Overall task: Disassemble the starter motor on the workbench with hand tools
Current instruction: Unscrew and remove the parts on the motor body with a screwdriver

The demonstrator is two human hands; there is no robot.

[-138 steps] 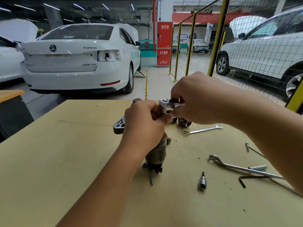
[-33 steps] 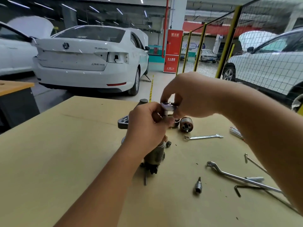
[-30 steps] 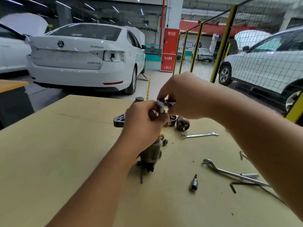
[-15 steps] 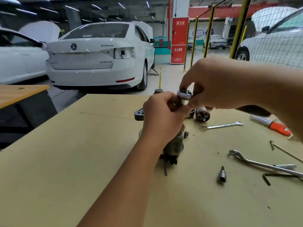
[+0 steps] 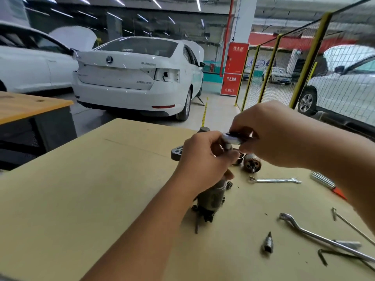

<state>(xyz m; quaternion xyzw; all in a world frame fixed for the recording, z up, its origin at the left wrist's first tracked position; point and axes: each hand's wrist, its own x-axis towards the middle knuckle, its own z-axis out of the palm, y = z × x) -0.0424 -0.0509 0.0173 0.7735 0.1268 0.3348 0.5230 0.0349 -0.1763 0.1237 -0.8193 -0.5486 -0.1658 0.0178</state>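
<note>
Center frame, left hand (image 5: 203, 159) grips the starter motor (image 5: 213, 196) upright on the workbench (image 5: 81, 199); right hand (image 5: 269, 134) pinches the ratchet head (image 5: 231, 138) on top. No containers, just 1 loose socket (image 5: 267, 243) lower right.

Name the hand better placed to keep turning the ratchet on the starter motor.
Right. The right hand already pinches the ratchet head atop the starter motor, while the left hand grips the motor body, steadying it.

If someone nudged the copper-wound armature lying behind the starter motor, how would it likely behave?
The armature looks cylindrical and lies on its side on the flat workbench, so it would probably roll. Its metal, copper-wound body suggests it is heavy for its size and stiff. Its windings might scuff.
</note>
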